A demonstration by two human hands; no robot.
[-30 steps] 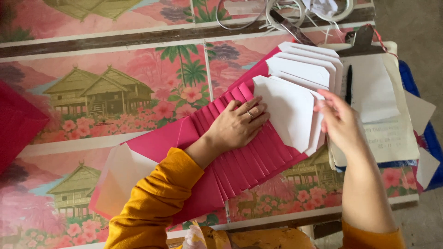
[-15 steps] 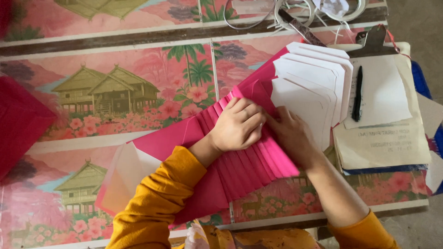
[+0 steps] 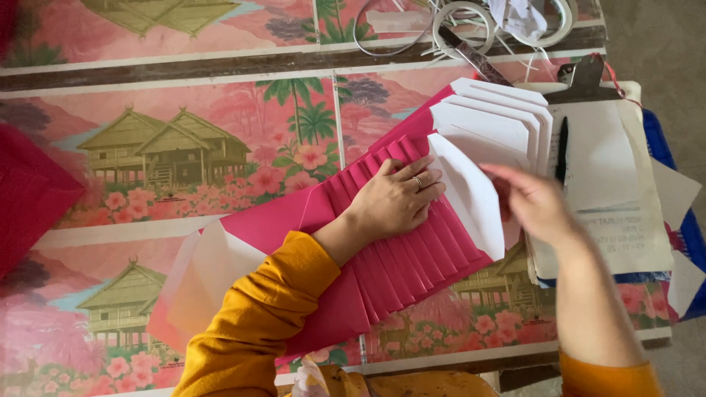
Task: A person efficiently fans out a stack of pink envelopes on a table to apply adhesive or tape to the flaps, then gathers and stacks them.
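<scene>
My left hand (image 3: 397, 198), in a mustard sleeve, presses flat on a fanned row of pink envelopes (image 3: 412, 265) spread across the table. Its fingers rest on the edge of a white unfolded envelope flap (image 3: 471, 195). Several more white envelope flaps (image 3: 500, 121) fan out behind it. My right hand (image 3: 537, 202) hovers blurred just right of the white flap, fingers loosely spread, holding nothing that I can see.
A clipboard (image 3: 610, 169) with papers and a black pen (image 3: 562, 151) lies to the right. White cord loops and tape rolls (image 3: 471, 22) sit at the back. A red folded sheet (image 3: 29, 195) lies at the left edge. The tablecloth (image 3: 184, 147) shows houses and flowers.
My right hand went from the white flaps' right edge to the pink stack beside my left hand, then back to the right. A white flap now lies folded over the pink row.
</scene>
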